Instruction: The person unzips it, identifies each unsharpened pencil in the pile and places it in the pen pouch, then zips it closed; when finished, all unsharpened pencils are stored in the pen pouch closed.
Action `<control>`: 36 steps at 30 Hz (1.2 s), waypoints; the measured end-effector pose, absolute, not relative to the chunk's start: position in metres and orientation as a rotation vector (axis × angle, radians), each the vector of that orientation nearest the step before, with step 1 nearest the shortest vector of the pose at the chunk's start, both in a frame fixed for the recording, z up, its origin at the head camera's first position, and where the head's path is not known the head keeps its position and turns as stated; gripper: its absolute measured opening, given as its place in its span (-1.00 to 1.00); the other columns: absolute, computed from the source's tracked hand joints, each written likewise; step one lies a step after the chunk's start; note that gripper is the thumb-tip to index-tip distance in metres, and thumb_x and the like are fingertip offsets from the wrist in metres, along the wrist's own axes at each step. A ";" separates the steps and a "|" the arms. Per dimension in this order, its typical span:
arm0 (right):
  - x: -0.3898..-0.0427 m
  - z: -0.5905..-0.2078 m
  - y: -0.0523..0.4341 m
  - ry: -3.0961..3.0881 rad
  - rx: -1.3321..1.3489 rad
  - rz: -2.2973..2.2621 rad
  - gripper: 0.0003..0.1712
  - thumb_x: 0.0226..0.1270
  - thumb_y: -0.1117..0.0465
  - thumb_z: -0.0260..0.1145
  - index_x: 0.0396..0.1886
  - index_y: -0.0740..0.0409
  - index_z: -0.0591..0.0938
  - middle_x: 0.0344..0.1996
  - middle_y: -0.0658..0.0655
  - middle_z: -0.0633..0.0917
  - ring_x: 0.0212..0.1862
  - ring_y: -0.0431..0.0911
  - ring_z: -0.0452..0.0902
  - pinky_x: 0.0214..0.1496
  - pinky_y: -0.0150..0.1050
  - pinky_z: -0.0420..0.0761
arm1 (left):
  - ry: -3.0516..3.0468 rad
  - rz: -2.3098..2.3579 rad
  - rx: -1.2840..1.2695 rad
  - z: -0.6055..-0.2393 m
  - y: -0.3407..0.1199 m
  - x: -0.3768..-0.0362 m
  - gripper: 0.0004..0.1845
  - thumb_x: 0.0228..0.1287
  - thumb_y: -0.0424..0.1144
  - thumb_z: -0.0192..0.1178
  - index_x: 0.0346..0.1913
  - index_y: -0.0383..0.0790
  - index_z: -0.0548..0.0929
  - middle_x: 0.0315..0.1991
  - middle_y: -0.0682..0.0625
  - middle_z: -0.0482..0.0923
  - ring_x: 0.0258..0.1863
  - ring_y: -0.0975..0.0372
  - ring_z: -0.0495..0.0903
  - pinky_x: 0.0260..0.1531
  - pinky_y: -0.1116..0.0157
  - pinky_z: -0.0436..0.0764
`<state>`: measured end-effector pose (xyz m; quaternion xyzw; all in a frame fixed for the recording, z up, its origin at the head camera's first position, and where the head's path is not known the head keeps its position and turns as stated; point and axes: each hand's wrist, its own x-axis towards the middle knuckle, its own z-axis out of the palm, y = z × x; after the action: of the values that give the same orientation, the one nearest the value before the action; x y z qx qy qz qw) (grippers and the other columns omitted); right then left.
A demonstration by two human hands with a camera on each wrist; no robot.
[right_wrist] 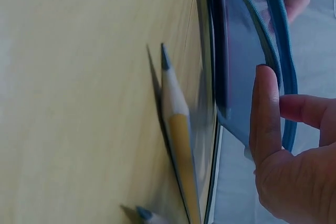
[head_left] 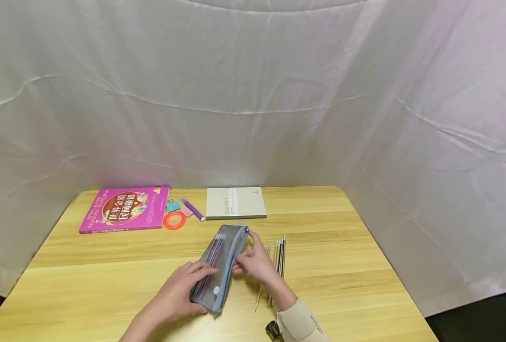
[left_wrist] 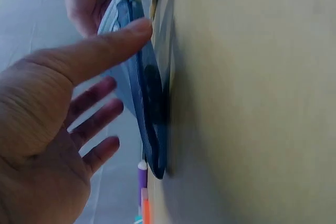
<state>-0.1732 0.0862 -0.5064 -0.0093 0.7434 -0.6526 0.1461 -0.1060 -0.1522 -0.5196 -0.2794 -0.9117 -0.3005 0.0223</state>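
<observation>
A blue-grey see-through pencil case (head_left: 227,271) lies slanted on the table, with several pencils (head_left: 209,263) visible inside it. My left hand (head_left: 176,290) holds the near-left side, fingers over its face and thumb at the bottom end; the thumb also shows against the case (left_wrist: 140,95) in the left wrist view. At the far right end, my right hand (head_left: 258,260) pinches the zipped edge, which gapes from the other edge in the right wrist view. Several loose pencils (head_left: 281,256) lie just right of the case, partly behind my right wrist. One yellow pencil (right_wrist: 181,148) shows its sharpened dark tip.
At the back left lies a pink book (head_left: 150,209). Beside it are an orange tape roll (head_left: 167,220), blue binder clips (head_left: 173,206), a pink piece (head_left: 186,212) and a purple marker (head_left: 193,209). A pale notebook (head_left: 250,202) lies at the back middle. Grey curtains (head_left: 253,95) surround the table.
</observation>
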 end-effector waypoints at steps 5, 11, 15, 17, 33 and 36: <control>-0.176 -0.508 0.087 2.136 -0.007 -1.896 0.03 0.33 0.55 0.27 0.67 0.08 0.01 -0.42 0.30 0.74 -0.52 -0.04 0.71 -0.26 0.05 0.79 | -2.829 -0.741 -0.863 -0.521 -0.148 -0.101 -0.31 -0.07 -0.02 0.63 0.24 0.13 0.69 0.12 0.13 0.69 0.07 0.16 0.62 0.03 0.05 0.59; -0.177 -0.509 0.088 2.141 0.026 -1.900 -0.04 0.36 0.54 0.24 0.65 0.11 0.05 -0.40 0.32 0.73 -0.49 -0.02 0.71 -0.28 0.00 0.80 | -2.732 -0.622 -0.949 -0.521 -0.151 -0.098 -0.60 0.22 -0.09 0.45 0.14 0.17 0.76 0.03 0.20 0.76 0.00 0.20 0.71 -0.04 0.14 0.64; -0.179 -0.510 0.090 2.139 0.040 -1.909 -0.05 0.37 0.54 0.23 0.65 0.13 0.03 -0.41 0.33 0.73 -0.49 -0.01 0.72 -0.28 0.01 0.80 | -2.644 -0.583 -0.893 -0.520 -0.150 -0.099 -0.75 0.22 -0.19 0.45 -0.04 0.15 0.80 -0.12 0.26 0.78 -0.14 0.28 0.71 -0.13 0.22 0.64; -0.180 -0.510 0.091 2.133 0.052 -1.915 -0.04 0.37 0.54 0.23 0.65 0.15 0.01 -0.41 0.33 0.74 -0.50 -0.02 0.72 -0.28 0.01 0.80 | -2.643 -0.609 -0.828 -0.519 -0.149 -0.100 -0.79 0.21 -0.21 0.46 -0.11 0.13 0.80 -0.20 0.26 0.77 -0.22 0.33 0.69 -0.18 0.25 0.65; -0.170 -0.503 0.101 2.389 -0.103 -1.812 -0.04 0.29 0.49 0.34 0.62 0.16 0.15 -0.25 0.25 0.69 -0.46 0.11 0.76 -0.35 -0.06 0.80 | -2.731 -0.962 -0.542 -0.518 -0.148 -0.110 -0.93 0.33 -0.19 0.39 -0.19 0.09 0.79 -0.27 0.24 0.73 -0.32 0.49 0.58 -0.33 0.37 0.61; -0.163 -0.498 0.100 2.453 -0.278 -1.735 -0.27 0.32 0.44 0.37 0.48 0.23 0.39 -0.23 0.21 0.67 -0.43 0.13 0.76 -0.35 -0.13 0.79 | -2.737 -1.045 -0.524 -0.518 -0.149 -0.111 -0.92 0.36 -0.23 0.37 -0.18 0.05 0.79 -0.24 0.22 0.74 -0.30 0.48 0.59 -0.29 0.36 0.63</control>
<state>-0.1632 0.0997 -0.4978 -0.0920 0.8115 -0.5738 0.0621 -0.1109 -0.1486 -0.5175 -0.1755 -0.9165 -0.3498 0.0828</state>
